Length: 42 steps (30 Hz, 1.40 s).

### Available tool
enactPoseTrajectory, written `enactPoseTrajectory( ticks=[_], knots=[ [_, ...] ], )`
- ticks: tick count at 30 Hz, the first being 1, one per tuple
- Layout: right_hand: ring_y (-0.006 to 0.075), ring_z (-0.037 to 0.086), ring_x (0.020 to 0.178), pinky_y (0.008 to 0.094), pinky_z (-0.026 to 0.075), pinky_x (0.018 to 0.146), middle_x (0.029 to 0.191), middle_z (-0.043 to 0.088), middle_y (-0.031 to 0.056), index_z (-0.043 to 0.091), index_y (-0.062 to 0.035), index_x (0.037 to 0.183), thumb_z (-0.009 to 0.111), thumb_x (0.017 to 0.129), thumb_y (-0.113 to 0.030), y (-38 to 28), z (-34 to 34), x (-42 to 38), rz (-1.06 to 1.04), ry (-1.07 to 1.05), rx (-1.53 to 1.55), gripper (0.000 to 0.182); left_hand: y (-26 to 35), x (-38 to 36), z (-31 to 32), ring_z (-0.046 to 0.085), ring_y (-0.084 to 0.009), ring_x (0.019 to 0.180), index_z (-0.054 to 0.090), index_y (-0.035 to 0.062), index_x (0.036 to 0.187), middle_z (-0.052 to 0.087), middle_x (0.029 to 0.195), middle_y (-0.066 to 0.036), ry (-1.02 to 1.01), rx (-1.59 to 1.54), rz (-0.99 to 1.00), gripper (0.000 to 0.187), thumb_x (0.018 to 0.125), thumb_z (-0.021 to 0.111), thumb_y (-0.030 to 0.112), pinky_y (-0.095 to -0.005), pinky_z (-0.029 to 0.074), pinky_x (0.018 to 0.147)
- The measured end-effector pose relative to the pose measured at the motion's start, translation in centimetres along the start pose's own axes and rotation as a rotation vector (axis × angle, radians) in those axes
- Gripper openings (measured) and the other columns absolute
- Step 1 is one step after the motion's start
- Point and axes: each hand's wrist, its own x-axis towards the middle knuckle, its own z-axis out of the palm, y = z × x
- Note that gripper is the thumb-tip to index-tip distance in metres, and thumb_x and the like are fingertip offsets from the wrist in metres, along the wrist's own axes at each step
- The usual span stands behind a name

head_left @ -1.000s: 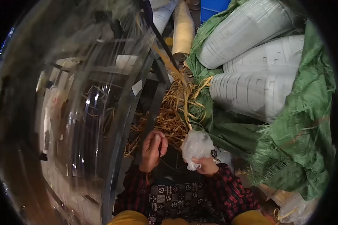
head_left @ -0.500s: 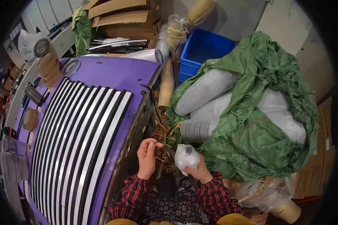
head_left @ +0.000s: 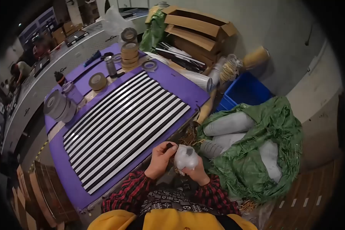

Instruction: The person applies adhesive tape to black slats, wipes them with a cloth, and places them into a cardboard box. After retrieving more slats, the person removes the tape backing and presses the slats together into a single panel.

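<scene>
The table (head_left: pixel 184 88) with the purple top is the reference for all positions. Both hands are beside its near right edge.

Left hand (head_left: pixel 161 158): located next to the table edge. Its grip is a closed pinch; thumb and forefinger meet on a small dark piece (head_left: pixel 170 145), too small to identify.

Right hand (head_left: pixel 196 173): located farther out from the table than the left hand. Its grip is closed around the lower part of a clear plastic bag (head_left: pixel 184 158). The bag is bunched, off the table, just beside the left fingertips. A dark patch shows near its top; its contents cannot be told.

On the table: black and white strips (head_left: pixel 128 130) lie side by side in a broad panel. Behind them, toward the table's far side, are a stack of tan tape rolls (head_left: pixel 130 57), a metal canister (head_left: pixel 110 67) and a single brown tape roll (head_left: pixel 98 81). Grey rolls (head_left: pixel 60 107) are stacked at the table's left side.

Right of the table: a green sack (head_left: pixel 243 165) contains grey bundles (head_left: pixel 229 124). A blue crate (head_left: pixel 230 99) is behind the sack.
</scene>
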Motion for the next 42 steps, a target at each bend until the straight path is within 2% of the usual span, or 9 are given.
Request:
enactPoseTrajectory(
  ticks=[7,10,12,19,28,32,35,38,42],
  knots=[
    [0.0327,0.053,0.094,0.0406,0.035,0.089,0.098,0.058,0.0168,0.059,-0.0047,0.100,0.061,0.063,0.004,-2.0,4.6,0.9,-0.121,0.091,-0.246,0.038,7.1,-4.4,-5.7,0.049,-0.0045,0.066,0.057,0.0012,0.085,0.055,0.073,0.002,0.159,0.159,0.254,0.008,0.078,0.061,0.003,-0.0181,0.040,0.060],
    [0.0299,0.053,0.096,0.0392,0.037,0.086,0.102,0.056,0.0148,0.057,-0.0047,0.103,0.061,0.064,0.003,-3.6,10.2,2.4,-0.678,-0.029,-0.788,0.040,8.8,-5.7,-8.6,0.050,-0.0061,0.063,0.057,0.0002,0.083,0.055,0.071,-0.001,0.142,0.456,0.341,0.008,0.076,0.062,-0.001,-0.0183,0.041,0.058],
    [0.0222,0.051,0.100,0.0336,0.041,0.082,0.103,0.054,0.0097,0.049,-0.0041,0.113,0.060,0.069,0.003,-4.6,14.7,4.1,0.072,0.147,0.498,0.046,10.4,-6.2,-10.4,0.050,-0.0064,0.062,0.057,-0.0008,0.081,0.055,0.070,-0.002,0.152,0.752,0.576,0.008,0.075,0.062,-0.002,-0.0185,0.041,0.057],
    [0.0165,0.052,0.094,0.0300,0.041,0.082,0.101,0.054,0.0064,0.040,-0.0052,0.120,0.060,0.069,-0.001,7.4,17.8,6.8,0.023,0.049,-0.325,0.055,12.3,-8.8,-19.3,0.053,-0.0090,0.058,0.058,-0.0001,0.082,0.056,0.067,-0.005,0.272,0.737,0.464,0.008,0.075,0.063,-0.001,-0.0213,0.042,0.053],
    [0.0324,0.047,0.096,0.0404,0.041,0.080,0.102,0.046,0.0141,0.041,-0.0148,0.118,0.073,0.059,-0.021,15.6,26.2,14.2,-0.140,-0.377,-1.032,0.067,12.4,-15.3,-26.7,0.051,-0.0053,0.064,0.058,-0.0003,0.085,0.056,0.070,-0.001,0.668,0.633,0.273,0.006,0.080,0.059,0.003,-0.0186,0.041,0.057],
    [0.0342,0.042,0.105,0.0481,0.031,0.086,0.113,0.043,0.0157,0.019,-0.0212,0.135,0.078,0.048,-0.045,16.4,28.0,19.4,-0.012,-0.661,-1.449,0.108,13.2,-15.9,-26.7,0.052,-0.0058,0.066,0.059,0.0002,0.086,0.057,0.073,0.000,0.744,0.453,0.272,0.007,0.080,0.058,0.003,-0.0189,0.043,0.058],
    [0.0369,0.032,0.116,0.0572,0.027,0.089,0.127,0.031,0.0176,0.018,-0.0195,0.136,0.079,0.044,-0.046,13.7,28.2,22.7,0.009,-0.791,-1.216,0.113,14.2,-14.4,-26.5,0.053,-0.0061,0.065,0.059,0.0011,0.087,0.058,0.074,-0.001,0.754,0.349,0.279,0.008,0.080,0.059,0.004,-0.0196,0.044,0.060],
    [0.0294,0.040,0.113,0.0348,0.036,0.091,0.123,0.040,0.0166,0.037,-0.0048,0.125,0.070,0.067,-0.029,5.3,28.5,23.7,-0.333,-0.803,-0.482,0.071,14.7,-11.1,-25.4,0.053,-0.0064,0.064,0.059,0.0022,0.086,0.056,0.073,0.000,0.716,0.290,0.304,0.007,0.080,0.059,0.005,-0.0191,0.047,0.061],
    [0.0209,0.055,0.093,0.0308,0.044,0.079,0.104,0.054,0.0130,0.043,-0.0005,0.117,0.057,0.082,-0.024,0.1,29.1,19.8,-0.126,-0.927,-0.032,0.045,14.1,-6.0,-23.1,0.052,-0.0090,0.073,0.059,-0.0002,0.086,0.051,0.081,-0.003,0.607,0.438,0.411,0.010,0.077,0.059,-0.003,-0.0202,0.045,0.064]
  ],
)
